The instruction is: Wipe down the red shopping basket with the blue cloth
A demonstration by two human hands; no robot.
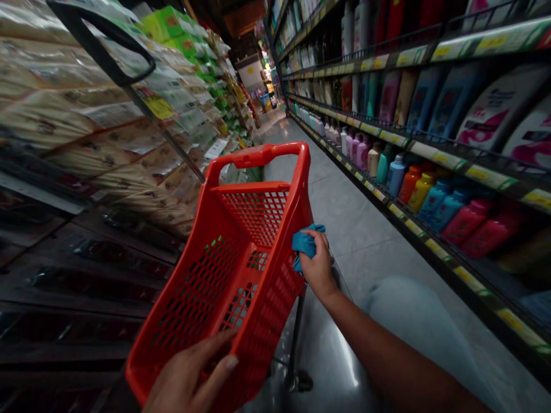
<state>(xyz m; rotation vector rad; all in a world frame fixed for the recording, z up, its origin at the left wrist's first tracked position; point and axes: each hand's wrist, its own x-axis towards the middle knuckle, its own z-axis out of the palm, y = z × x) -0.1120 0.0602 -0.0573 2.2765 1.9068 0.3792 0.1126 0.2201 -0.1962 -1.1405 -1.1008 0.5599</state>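
Filling the left side, a shelf [86, 246] carries stacked packs [99, 132] in clear wrap, with green packs [172, 40] farther along; their labels are too blurred to read. A black rod [163, 132] with a looped end crosses in front of them, and what it belongs to is hard to make out. At the bottom edge, the frame cuts off the left hand [189, 373], its fingers [215, 367] curled partly closed over the near rim of a red mesh basket [297, 195]. The basket's tall handle [258, 155] rises at its far end, and a wheel [299, 381] shows dimly beneath it. The right hand [317, 267] is closed tightly around a blue cloth [306, 244], pressing it against the basket's right rim, with part of the cloth hidden in the fist. Beyond lie a pale trouser leg [413, 327] and grey floor tiles [357, 229]. Along the right edge, a second shelf [473, 166] holds rows of bottles [430, 195] above yellow price strips [486, 178], their labels also unreadable, while the far aisle [258, 86] fades into blur.
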